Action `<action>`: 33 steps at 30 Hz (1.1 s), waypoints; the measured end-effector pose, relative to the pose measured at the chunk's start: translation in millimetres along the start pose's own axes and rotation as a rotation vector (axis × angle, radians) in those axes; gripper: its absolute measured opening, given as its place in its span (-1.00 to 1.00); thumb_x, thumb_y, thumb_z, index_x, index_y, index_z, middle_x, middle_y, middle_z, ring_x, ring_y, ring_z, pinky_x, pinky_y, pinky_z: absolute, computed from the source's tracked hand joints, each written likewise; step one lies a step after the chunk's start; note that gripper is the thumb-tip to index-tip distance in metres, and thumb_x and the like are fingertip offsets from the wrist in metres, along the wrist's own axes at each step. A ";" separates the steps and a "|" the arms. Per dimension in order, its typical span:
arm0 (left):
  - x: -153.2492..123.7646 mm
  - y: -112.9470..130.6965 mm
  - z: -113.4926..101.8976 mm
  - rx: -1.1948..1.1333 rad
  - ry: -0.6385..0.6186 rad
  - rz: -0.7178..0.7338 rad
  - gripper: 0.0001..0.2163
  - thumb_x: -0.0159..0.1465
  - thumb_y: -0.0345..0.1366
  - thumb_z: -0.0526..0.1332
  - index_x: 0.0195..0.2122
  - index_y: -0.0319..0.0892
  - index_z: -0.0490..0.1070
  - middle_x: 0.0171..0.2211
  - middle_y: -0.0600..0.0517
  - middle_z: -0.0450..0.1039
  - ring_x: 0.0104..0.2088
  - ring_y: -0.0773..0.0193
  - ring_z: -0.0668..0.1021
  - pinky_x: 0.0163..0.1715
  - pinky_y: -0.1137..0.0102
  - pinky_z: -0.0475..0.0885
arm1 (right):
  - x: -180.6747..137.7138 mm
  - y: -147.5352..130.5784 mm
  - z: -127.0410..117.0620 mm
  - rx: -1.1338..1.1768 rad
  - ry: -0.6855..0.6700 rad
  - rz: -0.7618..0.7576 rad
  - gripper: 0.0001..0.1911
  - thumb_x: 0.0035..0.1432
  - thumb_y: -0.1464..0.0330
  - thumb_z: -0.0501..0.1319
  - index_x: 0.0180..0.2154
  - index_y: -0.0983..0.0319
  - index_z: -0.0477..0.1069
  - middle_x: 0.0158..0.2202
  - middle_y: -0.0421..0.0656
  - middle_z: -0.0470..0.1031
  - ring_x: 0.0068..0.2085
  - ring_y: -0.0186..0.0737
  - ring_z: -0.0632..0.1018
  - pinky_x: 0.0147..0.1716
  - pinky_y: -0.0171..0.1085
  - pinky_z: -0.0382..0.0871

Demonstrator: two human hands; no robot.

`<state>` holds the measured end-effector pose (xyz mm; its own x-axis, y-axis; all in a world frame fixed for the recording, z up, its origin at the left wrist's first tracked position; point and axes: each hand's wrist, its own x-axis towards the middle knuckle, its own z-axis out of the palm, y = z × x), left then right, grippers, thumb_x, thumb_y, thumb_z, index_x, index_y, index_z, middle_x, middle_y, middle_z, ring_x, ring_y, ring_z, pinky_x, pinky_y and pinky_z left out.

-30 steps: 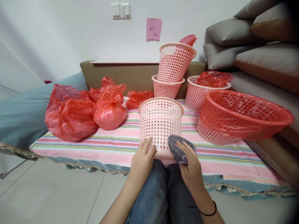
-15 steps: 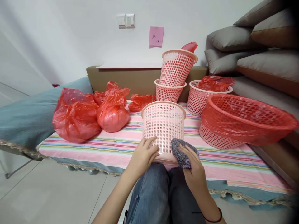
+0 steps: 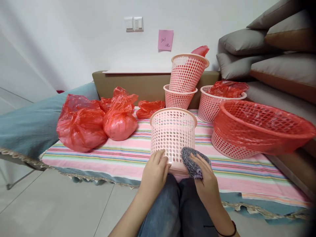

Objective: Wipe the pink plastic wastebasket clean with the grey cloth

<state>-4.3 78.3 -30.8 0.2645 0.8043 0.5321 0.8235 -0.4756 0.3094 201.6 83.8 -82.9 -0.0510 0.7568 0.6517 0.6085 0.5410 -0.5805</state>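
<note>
A pale pink perforated plastic basket (image 3: 172, 131) stands upright on the striped cloth, right in front of my knees. My left hand (image 3: 155, 174) rests against its lower left side, fingers curled on the wall near the base. My right hand (image 3: 206, 179) holds a grey speckled cloth (image 3: 191, 159) pressed against the basket's lower right side.
Red plastic bags (image 3: 81, 123) lie at the left of the striped cloth (image 3: 118, 154). Two stacked pink baskets (image 3: 184, 79) and a third one holding a red bag (image 3: 212, 103) stand behind. A basket lined with red plastic (image 3: 259, 126) is at the right. Grey cushions (image 3: 271, 49) pile up beyond it.
The view tilted and shifted slightly. My left hand slid a little to the right along the basket's base. The right hand still presses the grey cloth on the basket.
</note>
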 end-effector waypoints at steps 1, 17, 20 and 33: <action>-0.5 4.1 1.9 0.016 0.008 -0.020 -0.91 0.32 -0.41 0.10 -0.17 -0.16 0.34 0.04 -0.16 0.39 0.05 0.04 0.46 0.02 0.09 0.46 | 0.1 -1.0 0.6 -0.003 -0.001 -0.002 -0.30 -0.09 0.64 -0.03 0.10 0.17 0.38 0.12 -0.11 0.46 0.25 -0.02 0.33 0.19 0.18 0.27; 0.4 8.7 10.7 0.032 0.074 -0.110 -0.87 0.31 -0.39 0.11 -0.12 -0.18 0.27 0.04 -0.22 0.37 0.10 -0.04 0.43 0.05 0.01 0.42 | 2.9 -7.0 4.0 -0.025 -0.016 -0.028 -0.26 -0.14 0.64 -0.03 0.11 0.16 0.36 0.12 -0.13 0.46 0.26 -0.02 0.32 0.19 0.18 0.26; -2.4 3.6 8.7 -0.087 0.069 -0.142 -0.90 0.29 -0.39 0.14 -0.18 -0.15 0.26 0.07 -0.20 0.34 0.13 -0.02 0.41 0.08 0.03 0.39 | 3.6 -9.0 3.5 -0.021 -0.015 -0.019 -0.25 -0.15 0.64 -0.04 0.11 0.17 0.37 0.14 -0.12 0.45 0.26 -0.01 0.32 0.20 0.19 0.25; -3.9 -12.0 0.6 -0.388 0.036 -0.245 -0.90 0.29 -0.39 0.14 -0.19 -0.11 0.38 0.07 -0.09 0.37 0.13 0.11 0.43 0.12 0.12 0.34 | 2.2 -4.5 0.0 0.003 0.001 -0.002 -0.26 -0.14 0.65 -0.04 0.10 0.17 0.38 0.14 -0.13 0.45 0.25 -0.05 0.33 0.22 0.16 0.23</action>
<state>-15.0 81.1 -37.0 0.0628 0.9001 0.4312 0.6087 -0.3769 0.6981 198.7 83.1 -78.8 -0.0511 0.7555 0.6532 0.6060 0.5433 -0.5810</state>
